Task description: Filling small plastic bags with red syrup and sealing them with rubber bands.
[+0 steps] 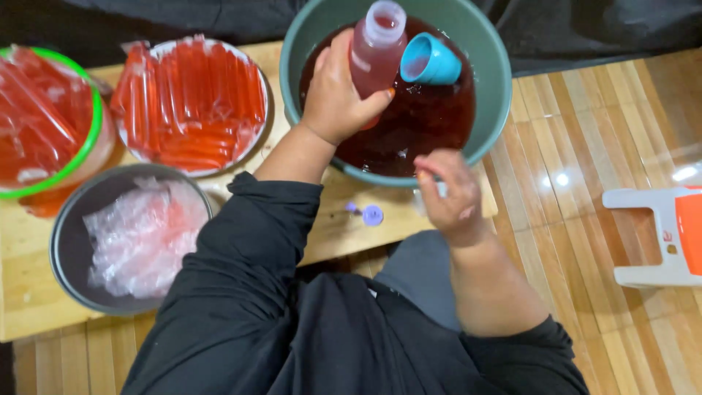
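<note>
While left hand grips bottle (over basin), right hand pinches something unclear.

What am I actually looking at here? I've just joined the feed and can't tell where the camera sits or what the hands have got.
There is no machine: these are a person's two bare hands, seen from a camera worn on the head and looking straight down, so the dark sleeves at the bottom are the person's own arms. The left hand grips a clear plastic bottle holding reddish liquid, over a grey-green basin of dark red liquid. A small blue funnel sits beside the bottle's mouth. The right hand hovers at the basin's near rim; whether it holds something is too blurred to tell. On the wooden board lie a purple cap, two round dishes of filled red tubes, and a grey bowl of empty clear bags. A white and orange stool stands on the floor at right.
</note>
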